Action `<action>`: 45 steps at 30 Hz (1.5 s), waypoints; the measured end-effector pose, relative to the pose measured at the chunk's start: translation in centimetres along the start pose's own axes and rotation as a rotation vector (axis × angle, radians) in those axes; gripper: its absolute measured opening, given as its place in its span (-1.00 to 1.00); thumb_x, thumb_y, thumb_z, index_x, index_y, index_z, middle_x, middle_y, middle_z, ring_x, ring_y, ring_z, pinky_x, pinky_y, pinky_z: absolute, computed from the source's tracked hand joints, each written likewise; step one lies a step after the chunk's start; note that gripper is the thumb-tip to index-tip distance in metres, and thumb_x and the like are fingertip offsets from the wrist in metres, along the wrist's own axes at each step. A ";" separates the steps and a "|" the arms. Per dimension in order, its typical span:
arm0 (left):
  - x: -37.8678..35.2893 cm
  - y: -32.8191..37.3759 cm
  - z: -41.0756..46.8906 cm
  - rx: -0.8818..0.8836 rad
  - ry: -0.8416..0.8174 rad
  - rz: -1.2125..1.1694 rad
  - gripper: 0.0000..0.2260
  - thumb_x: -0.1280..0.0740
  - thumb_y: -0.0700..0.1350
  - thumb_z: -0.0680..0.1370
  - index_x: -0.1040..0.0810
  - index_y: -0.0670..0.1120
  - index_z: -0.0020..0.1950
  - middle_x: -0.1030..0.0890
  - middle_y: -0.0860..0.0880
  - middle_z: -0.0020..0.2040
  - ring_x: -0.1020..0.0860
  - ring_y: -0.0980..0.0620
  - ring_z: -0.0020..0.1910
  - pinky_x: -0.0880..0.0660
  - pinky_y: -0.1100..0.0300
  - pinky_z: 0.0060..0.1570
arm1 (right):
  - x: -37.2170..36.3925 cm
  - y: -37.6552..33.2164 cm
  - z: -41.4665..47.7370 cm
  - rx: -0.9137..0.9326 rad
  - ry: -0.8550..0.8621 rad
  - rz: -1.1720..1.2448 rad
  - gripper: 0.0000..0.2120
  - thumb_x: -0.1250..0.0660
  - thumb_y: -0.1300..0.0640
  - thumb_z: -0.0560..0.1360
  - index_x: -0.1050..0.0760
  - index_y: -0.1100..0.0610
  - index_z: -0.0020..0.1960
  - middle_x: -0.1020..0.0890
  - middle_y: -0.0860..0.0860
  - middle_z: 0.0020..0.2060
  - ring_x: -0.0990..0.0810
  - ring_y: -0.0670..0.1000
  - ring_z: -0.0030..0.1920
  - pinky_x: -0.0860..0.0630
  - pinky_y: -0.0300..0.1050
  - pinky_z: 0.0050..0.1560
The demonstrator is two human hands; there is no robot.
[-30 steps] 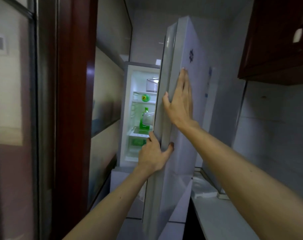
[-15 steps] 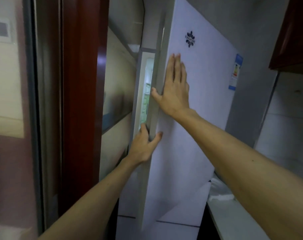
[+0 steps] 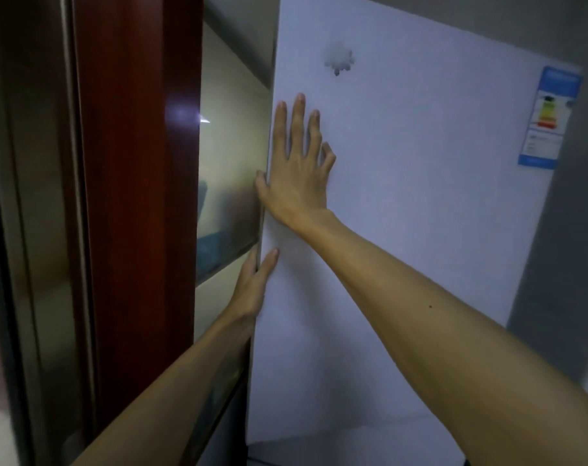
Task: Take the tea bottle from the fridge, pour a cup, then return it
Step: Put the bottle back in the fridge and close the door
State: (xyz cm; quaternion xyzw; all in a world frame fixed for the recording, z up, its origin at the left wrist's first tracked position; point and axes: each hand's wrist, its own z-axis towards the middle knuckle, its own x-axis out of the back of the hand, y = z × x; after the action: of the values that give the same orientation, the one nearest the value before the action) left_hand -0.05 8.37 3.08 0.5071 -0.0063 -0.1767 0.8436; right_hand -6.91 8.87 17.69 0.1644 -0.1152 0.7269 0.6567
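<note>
The white fridge door point(image 3: 420, 203) fills the middle and right of the head view and faces me, with no gap showing at its left edge. My right hand point(image 3: 297, 169) lies flat on the door near that edge, fingers spread and pointing up. My left hand point(image 3: 253, 284) rests lower on the same edge, thumb on the door's front and fingers along its side. The fridge interior and the tea bottle are hidden behind the door.
A dark red wooden door frame point(image 3: 134, 196) and a glass panel point(image 3: 33, 230) stand close on the left. A tiled wall point(image 3: 232, 163) runs beside the fridge. An energy label point(image 3: 548, 116) is stuck at the door's upper right. A grey wall point(image 3: 571, 264) lies to the right.
The fridge door has swung from half open to flat against the fridge, hiding the lit shelves and the green bottle. Both hands stayed on the door's edge as it moved.
</note>
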 end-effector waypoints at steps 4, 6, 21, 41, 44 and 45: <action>0.7 -1.5 2.8 0.048 0.071 -0.028 -0.63 -0.18 0.03 0.62 -0.42 -0.08 0.39 -0.64 -0.03 0.13 -0.66 0.09 0.01 -0.57 0.34 -0.19 | -3.3 0.7 1.2 0.052 -0.032 0.013 -0.08 -0.31 -0.09 0.47 0.17 0.15 0.60 0.17 0.17 0.58 0.20 0.24 0.56 0.02 0.21 0.49; 1.0 -2.3 4.3 0.072 0.099 -0.010 -0.58 -0.18 0.05 0.62 -0.39 -0.09 0.43 -0.61 -0.06 0.20 -0.63 0.05 0.08 -0.57 0.32 -0.13 | -5.0 1.2 1.8 0.068 -0.033 -0.011 -0.09 -0.29 -0.14 0.48 0.15 0.15 0.60 0.15 0.17 0.58 0.19 0.25 0.56 0.03 0.21 0.49; 3.1 -7.5 14.3 0.138 0.072 -0.017 -0.61 -0.15 0.13 0.62 -0.45 -0.06 0.33 -0.62 0.03 0.13 -0.61 0.10 0.07 -0.53 0.28 -0.07 | -15.5 4.8 5.2 0.149 -0.001 -0.166 -0.09 -0.20 -0.31 0.51 0.12 0.17 0.60 0.09 0.19 0.58 0.15 0.27 0.56 0.15 0.23 0.49; 3.8 -11.3 19.0 0.180 0.030 -0.073 -0.59 -0.14 0.07 0.64 -0.41 -0.11 0.40 -0.61 0.08 0.11 -0.60 0.18 0.04 -0.54 0.34 -0.11 | -21.9 6.5 7.0 0.089 0.103 -0.313 -0.17 -0.17 -0.25 0.54 0.06 0.19 0.59 -0.01 0.20 0.57 0.03 0.31 0.55 0.15 0.26 0.48; 3.8 -11.3 18.9 0.183 0.043 -0.077 -0.58 -0.14 0.07 0.64 -0.40 -0.12 0.42 -0.61 0.04 0.14 -0.59 0.12 0.09 -0.53 0.28 -0.04 | -21.9 6.5 6.9 0.088 0.095 -0.317 -0.16 -0.20 -0.24 0.54 0.06 0.20 0.59 -0.02 0.20 0.57 0.03 0.31 0.55 0.13 0.26 0.48; 3.8 -11.2 18.9 0.188 0.046 -0.078 -0.58 -0.14 0.07 0.64 -0.40 -0.12 0.43 -0.61 0.04 0.14 -0.59 0.12 0.09 -0.53 0.28 -0.04 | -21.8 6.5 6.9 0.088 0.090 -0.318 -0.15 -0.21 -0.24 0.53 0.06 0.20 0.59 -0.02 0.21 0.57 0.03 0.31 0.55 0.12 0.26 0.48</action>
State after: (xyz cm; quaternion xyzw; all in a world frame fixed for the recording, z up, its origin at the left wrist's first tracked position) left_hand -3.35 -13.62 2.00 0.5877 0.0163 -0.1962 0.7847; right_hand -10.90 -14.47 15.79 0.1765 -0.0265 0.6246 0.7603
